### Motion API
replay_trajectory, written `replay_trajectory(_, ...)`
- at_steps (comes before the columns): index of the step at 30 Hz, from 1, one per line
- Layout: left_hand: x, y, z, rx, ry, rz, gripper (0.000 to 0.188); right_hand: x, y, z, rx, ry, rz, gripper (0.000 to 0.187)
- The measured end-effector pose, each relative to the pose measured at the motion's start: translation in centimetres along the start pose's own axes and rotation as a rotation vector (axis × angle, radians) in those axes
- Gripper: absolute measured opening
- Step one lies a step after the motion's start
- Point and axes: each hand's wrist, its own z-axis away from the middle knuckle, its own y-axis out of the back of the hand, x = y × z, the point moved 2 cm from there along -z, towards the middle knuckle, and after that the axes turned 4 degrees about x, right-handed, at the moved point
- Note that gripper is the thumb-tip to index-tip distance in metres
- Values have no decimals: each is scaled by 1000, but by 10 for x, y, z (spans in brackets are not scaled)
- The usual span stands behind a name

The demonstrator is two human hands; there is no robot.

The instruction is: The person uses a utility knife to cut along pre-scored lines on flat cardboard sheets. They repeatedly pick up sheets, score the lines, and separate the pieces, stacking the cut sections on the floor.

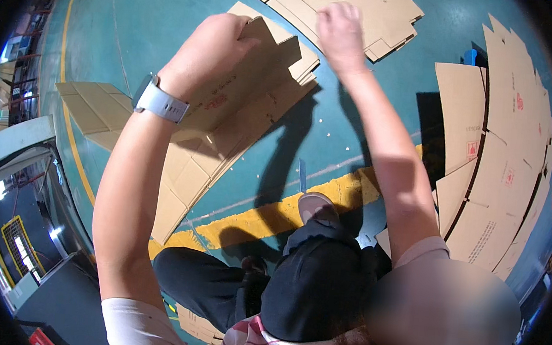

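My left hand (pixel 224 36), with a watch (pixel 161 100) on its wrist, is closed on the upper edge of a brown cardboard sheet (pixel 247 73). That sheet is a flattened box with a raised, folded panel and red print. Its lower part (pixel 187 176) slants down toward my legs. Off to the right, my right hand (pixel 340 31) is in the air, near a flat cardboard piece (pixel 386 18) at the top. Motion blurs its curled fingers, and I cannot make out anything in them.
Several overlapping flattened cardboard boxes (pixel 511 155) lie at the right. A yellow stripe (pixel 241 224) crosses the green floor (pixel 329 134) in front of my foot (pixel 318 207). At the left stands a grey-framed machine or cabinet (pixel 19 134). More cardboard (pixel 197 324) lies beside my legs.
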Motion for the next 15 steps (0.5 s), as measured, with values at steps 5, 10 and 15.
replay_trajectory(5, 3, 6, 19, -3, 55, 20, 22, 15, 23, 26, -869, -317, 116, 32)
replay_trajectory(10, 3, 42, 88, 19, 128, -28, 17, -1, -1, 33, -826, -198, -647, 43)
replay_trajectory(15, -85, 80, 150, 63, 233, -397, 14, -23, -10, 8, -985, -234, -810, 19)
